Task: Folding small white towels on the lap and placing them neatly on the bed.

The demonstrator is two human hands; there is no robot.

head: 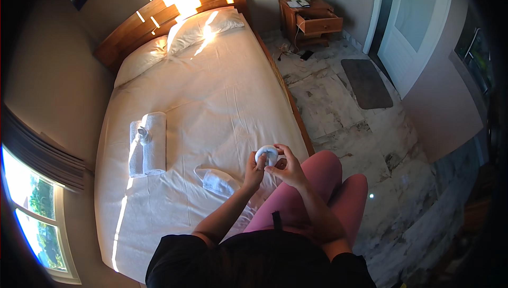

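Observation:
I sit on the edge of a bed with a pale sheet. Both my hands hold a small rolled white cloth above my thighs. My left hand grips its left side, with the thumb against the coil. The fingers and thumb of my right hand pinch its right side. A crumpled white cloth lies on the sheet just left of my left forearm. Farther left, two rolled white towels lie side by side, with a small twisted cloth on top.
Two pillows rest against the wooden headboard. Beyond the bed is a wooden nightstand with its drawer pulled out. Cables and a phone lie on the tiled floor, near a grey mat by the door.

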